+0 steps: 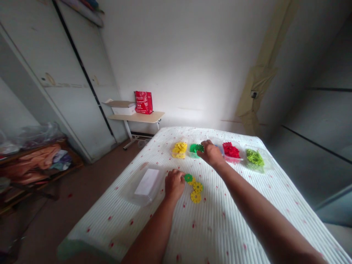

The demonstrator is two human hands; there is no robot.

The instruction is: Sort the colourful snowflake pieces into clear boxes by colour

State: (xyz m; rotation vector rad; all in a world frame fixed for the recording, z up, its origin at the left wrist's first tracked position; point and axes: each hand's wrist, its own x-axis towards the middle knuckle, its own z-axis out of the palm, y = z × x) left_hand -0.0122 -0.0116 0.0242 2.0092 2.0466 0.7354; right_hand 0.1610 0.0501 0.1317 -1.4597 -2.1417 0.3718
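My left hand (175,184) is closed, its fingertips at the edge of a green notched disc (188,178). That disc tops a short joined chain of flower-like yellow discs (196,197) lying on the cloth. Farther forward, my right hand (211,153) pinches a dark green notched disc (199,148) over the clear tub of green discs (193,149). Part of that tub and a bit of blue behind it are covered by the right hand.
Left of the green tub is a tub of yellow pieces (179,148); to the right are tubs of red pieces (231,150) and lime pieces (254,157). A clear lid with a white label (147,182) lies left. Behind, a side table (143,116) bears a red bag (143,102).
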